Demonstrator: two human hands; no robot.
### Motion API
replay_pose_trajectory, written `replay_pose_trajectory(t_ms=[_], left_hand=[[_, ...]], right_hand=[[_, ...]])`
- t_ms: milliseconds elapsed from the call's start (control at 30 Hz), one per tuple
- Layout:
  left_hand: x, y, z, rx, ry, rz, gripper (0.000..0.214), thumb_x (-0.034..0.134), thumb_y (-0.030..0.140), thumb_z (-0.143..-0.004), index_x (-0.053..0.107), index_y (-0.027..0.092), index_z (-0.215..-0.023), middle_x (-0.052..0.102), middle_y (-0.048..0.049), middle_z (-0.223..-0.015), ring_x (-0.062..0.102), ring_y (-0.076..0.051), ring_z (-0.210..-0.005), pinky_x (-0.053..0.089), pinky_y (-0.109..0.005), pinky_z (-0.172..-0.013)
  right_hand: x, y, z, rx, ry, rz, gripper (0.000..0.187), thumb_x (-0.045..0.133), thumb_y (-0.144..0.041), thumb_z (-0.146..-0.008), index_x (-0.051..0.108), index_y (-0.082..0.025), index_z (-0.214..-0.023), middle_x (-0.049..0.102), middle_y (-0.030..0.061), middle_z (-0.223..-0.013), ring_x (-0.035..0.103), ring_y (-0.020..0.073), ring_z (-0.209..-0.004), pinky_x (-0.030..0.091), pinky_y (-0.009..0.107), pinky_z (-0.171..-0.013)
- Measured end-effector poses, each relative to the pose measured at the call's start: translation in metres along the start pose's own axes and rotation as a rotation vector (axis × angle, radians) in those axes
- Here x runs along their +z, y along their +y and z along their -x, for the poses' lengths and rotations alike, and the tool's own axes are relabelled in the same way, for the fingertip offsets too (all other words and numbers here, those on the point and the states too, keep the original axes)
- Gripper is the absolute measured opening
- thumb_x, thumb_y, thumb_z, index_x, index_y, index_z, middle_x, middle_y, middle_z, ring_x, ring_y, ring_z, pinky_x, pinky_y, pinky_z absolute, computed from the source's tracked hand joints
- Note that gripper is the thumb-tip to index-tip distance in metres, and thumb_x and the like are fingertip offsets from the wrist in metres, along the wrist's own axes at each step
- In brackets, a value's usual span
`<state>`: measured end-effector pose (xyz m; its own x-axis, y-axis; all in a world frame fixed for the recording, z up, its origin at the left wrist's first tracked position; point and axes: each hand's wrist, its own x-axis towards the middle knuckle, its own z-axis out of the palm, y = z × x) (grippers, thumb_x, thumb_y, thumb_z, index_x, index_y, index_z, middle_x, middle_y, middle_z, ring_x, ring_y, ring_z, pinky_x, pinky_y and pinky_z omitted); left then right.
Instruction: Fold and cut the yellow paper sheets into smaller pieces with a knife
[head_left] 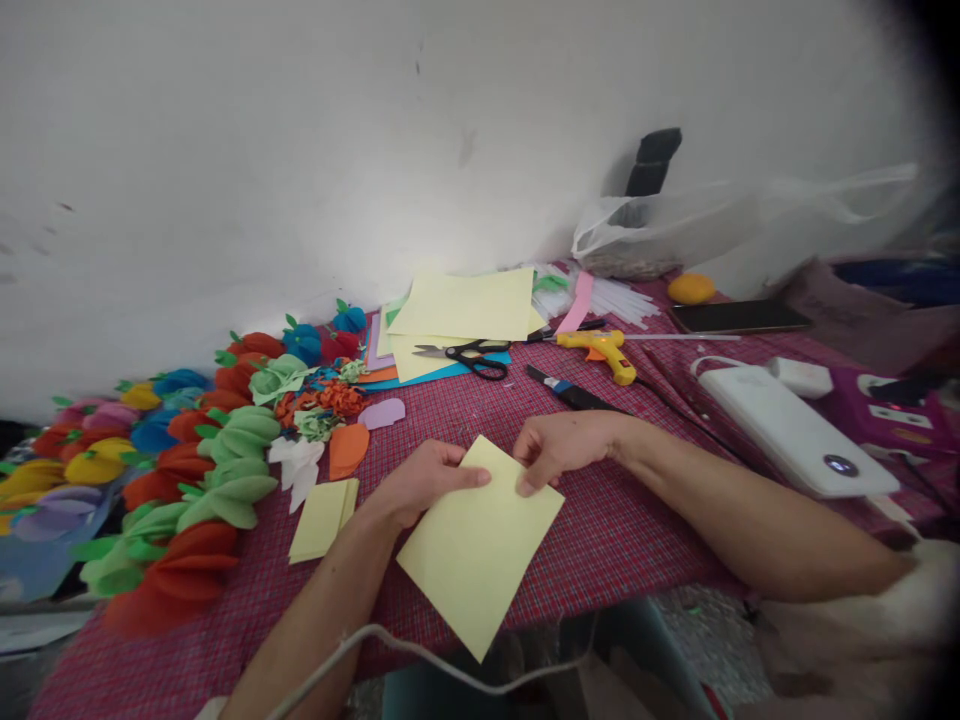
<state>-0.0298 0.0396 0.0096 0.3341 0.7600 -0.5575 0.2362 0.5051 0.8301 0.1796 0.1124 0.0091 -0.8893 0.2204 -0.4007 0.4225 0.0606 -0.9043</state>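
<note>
Both hands hold a pale yellow paper sheet (480, 545) over the front of a table covered in a red checked cloth (622, 520). My left hand (424, 482) pinches the sheet's upper left edge, thumb on top. My right hand (559, 448) pinches the upper right edge with curled fingers. The sheet's lower corner hangs past the table's front edge.
A small folded yellow paper (324, 518) lies left of my hands. Several coloured paper flowers (202, 470) crowd the left side. Behind lie yellow sheets (465, 305), black scissors (472, 355), a yellow glue gun (604, 350), a utility knife (566, 390), a white power bank (795, 430), a phone (739, 317) and a plastic bag (675, 235). A white cable (420, 655) crosses the front.
</note>
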Motion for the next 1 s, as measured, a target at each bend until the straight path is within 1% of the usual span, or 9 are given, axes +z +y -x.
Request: replay_pose_trajectory(t_ms=[233,400,500,533,600,667,733,900,1000], left_hand=[[-0.002,0.001,-0.001,0.005,0.007,0.050,0.038,0.073,0.038,-0.059,0.068,0.009,-0.084,0.069,-0.0113,-0.076,0.063,-0.019,-0.057,0.044,-0.026,-0.052],[-0.004,0.004,0.003,0.023,0.021,0.061,0.040,0.072,0.037,-0.060,0.067,0.008,-0.086,0.069,-0.0126,-0.075,0.062,-0.019,-0.056,0.044,-0.026,-0.051],[-0.005,0.005,0.005,0.029,0.032,0.065,0.039,0.072,0.036,-0.060,0.067,0.008,-0.086,0.069,-0.0127,-0.074,0.062,-0.019,-0.056,0.043,-0.026,-0.051],[-0.005,0.005,0.006,0.031,0.031,0.068,0.038,0.072,0.035,-0.060,0.067,0.008,-0.086,0.069,-0.0126,-0.075,0.063,-0.019,-0.057,0.044,-0.027,-0.052],[-0.004,0.004,0.005,0.036,0.022,0.069,0.036,0.072,0.036,-0.061,0.067,0.009,-0.084,0.069,-0.0119,-0.075,0.062,-0.018,-0.057,0.044,-0.026,-0.052],[-0.002,0.003,0.004,0.039,0.007,0.058,0.035,0.072,0.036,-0.061,0.067,0.009,-0.082,0.069,-0.0109,-0.075,0.061,-0.017,-0.056,0.043,-0.025,-0.051],[0.001,0.002,0.002,0.039,-0.004,0.043,0.033,0.072,0.036,-0.061,0.067,0.009,-0.080,0.068,-0.0098,-0.073,0.061,-0.016,-0.055,0.042,-0.024,-0.050],[0.008,0.001,-0.001,0.028,-0.003,0.010,0.031,0.072,0.036,-0.060,0.065,0.010,-0.075,0.066,-0.0065,-0.068,0.058,-0.013,-0.051,0.040,-0.022,-0.048],[0.010,0.002,-0.001,0.036,0.027,-0.003,0.033,0.069,0.041,-0.063,0.064,0.010,-0.071,0.063,-0.0027,-0.061,0.053,-0.009,-0.046,0.035,-0.019,-0.044]], right_hand=[[-0.001,0.000,0.000,0.009,0.017,-0.002,0.024,0.066,-0.034,-0.065,0.063,-0.010,-0.068,0.053,-0.0044,-0.053,0.042,0.0055,-0.047,0.033,0.020,-0.048],[-0.003,0.001,0.007,-0.023,-0.043,-0.067,0.023,0.070,-0.030,-0.063,0.063,-0.011,-0.074,0.059,-0.0020,-0.063,0.051,0.0079,-0.057,0.040,0.022,-0.058],[-0.006,-0.002,0.013,-0.033,-0.099,-0.109,0.029,0.072,-0.031,-0.062,0.062,-0.012,-0.081,0.062,-0.0008,-0.070,0.055,0.0092,-0.064,0.042,0.023,-0.063],[-0.007,-0.003,0.014,-0.043,-0.092,-0.110,0.031,0.071,-0.032,-0.063,0.062,-0.012,-0.085,0.062,-0.0003,-0.072,0.055,0.0095,-0.065,0.042,0.023,-0.064],[-0.008,-0.005,0.013,-0.073,0.016,-0.107,0.033,0.068,-0.037,-0.066,0.062,-0.014,-0.089,0.062,0.0006,-0.076,0.055,0.0096,-0.067,0.042,0.023,-0.065],[-0.007,-0.005,0.008,-0.101,0.191,-0.118,0.033,0.065,-0.042,-0.069,0.063,-0.014,-0.087,0.061,0.0008,-0.074,0.054,0.0094,-0.066,0.042,0.023,-0.064],[-0.003,-0.004,0.001,-0.106,0.307,-0.146,0.032,0.064,-0.043,-0.068,0.064,-0.014,-0.082,0.060,0.0003,-0.070,0.052,0.0091,-0.064,0.041,0.022,-0.062],[0.010,-0.002,-0.013,-0.096,0.341,-0.209,0.029,0.067,-0.041,-0.065,0.062,-0.013,-0.069,0.056,-0.0029,-0.059,0.047,0.0067,-0.052,0.037,0.020,-0.052],[0.012,0.000,-0.014,-0.103,0.383,-0.197,0.028,0.067,-0.040,-0.064,0.058,-0.014,-0.061,0.051,-0.0053,-0.052,0.042,0.0054,-0.046,0.032,0.019,-0.047]])
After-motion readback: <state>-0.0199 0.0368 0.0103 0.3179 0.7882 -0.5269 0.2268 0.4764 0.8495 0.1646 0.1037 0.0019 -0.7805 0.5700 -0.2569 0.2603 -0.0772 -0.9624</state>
